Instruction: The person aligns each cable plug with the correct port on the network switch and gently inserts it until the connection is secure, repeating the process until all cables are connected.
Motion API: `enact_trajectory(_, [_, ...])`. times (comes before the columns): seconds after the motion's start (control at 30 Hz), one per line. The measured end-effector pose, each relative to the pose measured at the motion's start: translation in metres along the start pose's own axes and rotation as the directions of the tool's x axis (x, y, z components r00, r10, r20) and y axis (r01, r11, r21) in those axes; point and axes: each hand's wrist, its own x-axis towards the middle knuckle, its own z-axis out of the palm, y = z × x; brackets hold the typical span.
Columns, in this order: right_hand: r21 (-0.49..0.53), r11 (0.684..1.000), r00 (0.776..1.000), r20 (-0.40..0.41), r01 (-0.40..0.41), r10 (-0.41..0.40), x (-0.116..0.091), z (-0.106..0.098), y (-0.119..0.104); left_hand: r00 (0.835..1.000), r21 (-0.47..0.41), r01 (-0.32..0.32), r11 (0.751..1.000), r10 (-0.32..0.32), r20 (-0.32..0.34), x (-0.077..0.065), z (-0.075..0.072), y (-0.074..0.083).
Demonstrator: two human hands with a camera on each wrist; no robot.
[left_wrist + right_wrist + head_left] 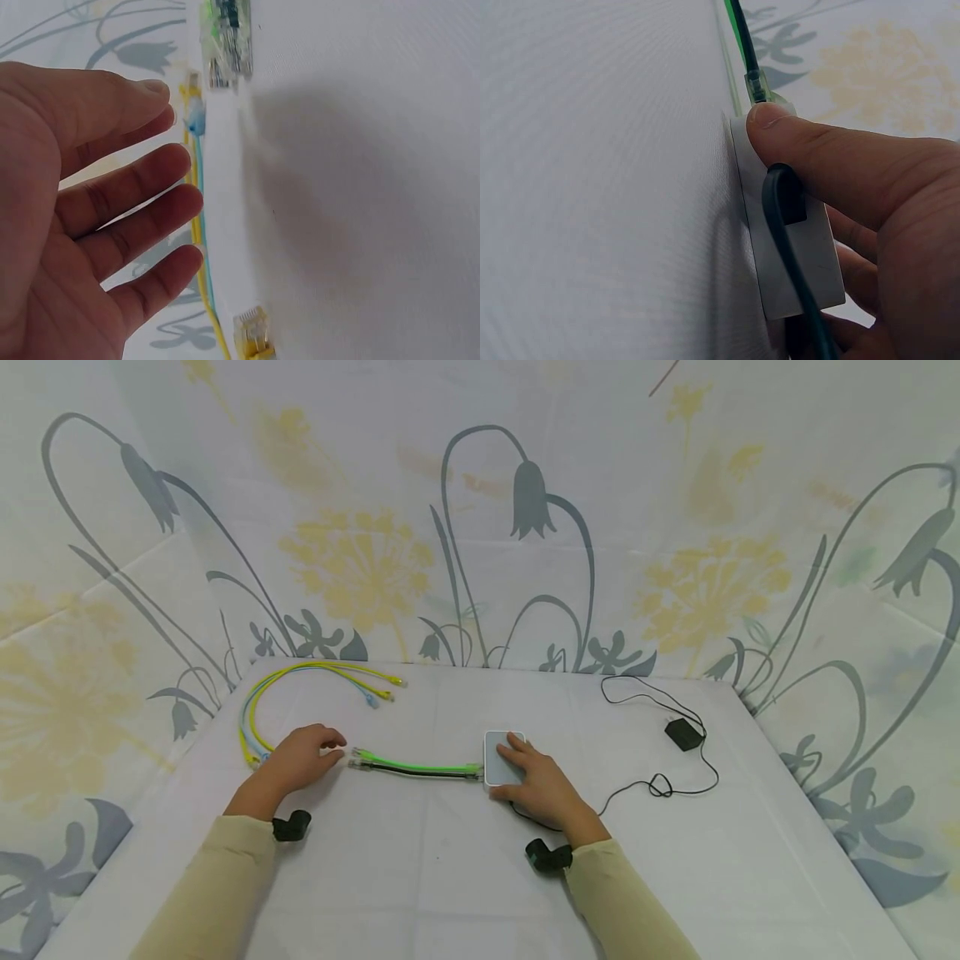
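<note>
Already the green cable (420,767) and black cable (412,773) meet the white box (496,760) on the counter (450,877), seemingly plugged in; the right grip (543,785) holds it, the left grip (303,756) is loosely spread, and both far ends lie loose.

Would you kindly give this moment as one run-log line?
left hand: empty, near plugs | right hand: holds box | green cable, black cable: run to box | adapter: right of box
</note>
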Motion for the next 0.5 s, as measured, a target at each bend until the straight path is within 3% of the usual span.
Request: enact_trajectory(0.5, [0.000, 1.000, 1.000, 0.001, -0.002, 0.002, 0.000, -0.001, -0.001, 0.999, 0.039, 0.049, 0.998, -0.050, 0.015, -0.012, -0.008, -0.022])
